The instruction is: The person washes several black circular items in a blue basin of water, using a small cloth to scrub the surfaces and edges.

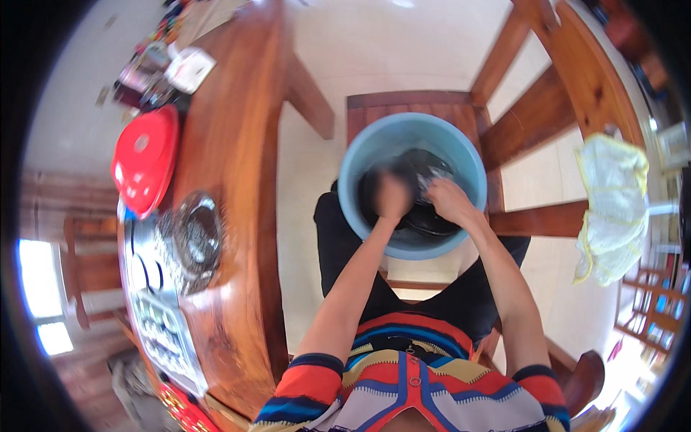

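A light blue plastic basin (358, 140) stands on a wooden chair between my knees. Black, wet-looking material (426, 222), perhaps fabric, lies in it with greyish water around it. My left hand (393, 197) reaches into the basin against the black material; its fingers are blurred, so their grip does not show. At the right side of the basin, my right hand (449, 200) has its fingers curled on the black material. A pale, shiny patch shows beside those fingers, and I cannot tell whether it is suds or glare.
On my left runs a wooden table (243, 178) bearing a red plastic basin (141, 162), a glass ashtray (198, 235), and a tray of small items (164, 335). A white cloth with yellow edging (612, 208) hangs over the backrest (599, 81) of the wooden chair (410, 100).
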Motion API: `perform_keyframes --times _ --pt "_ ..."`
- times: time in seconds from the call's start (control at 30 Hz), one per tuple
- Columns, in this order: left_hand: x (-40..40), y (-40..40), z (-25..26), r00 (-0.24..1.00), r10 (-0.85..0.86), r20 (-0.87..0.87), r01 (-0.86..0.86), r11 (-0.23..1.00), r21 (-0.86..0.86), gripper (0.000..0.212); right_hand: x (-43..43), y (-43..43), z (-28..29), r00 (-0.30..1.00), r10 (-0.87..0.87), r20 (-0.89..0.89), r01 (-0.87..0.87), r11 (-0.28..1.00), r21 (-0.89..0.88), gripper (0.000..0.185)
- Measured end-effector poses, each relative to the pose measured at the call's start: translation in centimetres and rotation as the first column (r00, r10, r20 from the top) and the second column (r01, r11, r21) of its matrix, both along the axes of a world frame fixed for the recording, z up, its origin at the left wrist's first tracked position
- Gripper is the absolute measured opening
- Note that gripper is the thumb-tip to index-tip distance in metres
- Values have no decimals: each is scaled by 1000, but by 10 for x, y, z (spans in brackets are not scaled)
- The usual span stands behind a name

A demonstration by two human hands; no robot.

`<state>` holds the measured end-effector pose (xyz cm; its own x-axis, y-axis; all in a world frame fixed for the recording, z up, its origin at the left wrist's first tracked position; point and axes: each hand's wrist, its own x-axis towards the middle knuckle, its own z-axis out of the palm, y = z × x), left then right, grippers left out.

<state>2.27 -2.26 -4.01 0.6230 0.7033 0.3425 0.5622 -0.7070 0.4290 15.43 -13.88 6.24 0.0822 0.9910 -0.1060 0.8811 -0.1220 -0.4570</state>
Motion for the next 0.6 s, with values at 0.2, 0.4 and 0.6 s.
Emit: perform_keyframes --times 0.2,0.4,0.6 --pt "-25 -21 80 994 1 113 40 930 -366 27 -13 -43 13 972 -232 45 184 863 470 12" --pt "-81 -1 120 996 -1 89 -7 997 81 37 -7 -65 14 949 -301 88 226 852 472 10" --pt "-86 22 94 959 282 14 -273 939 -208 26 -16 -58 1 932 -324 162 227 871 436 9"
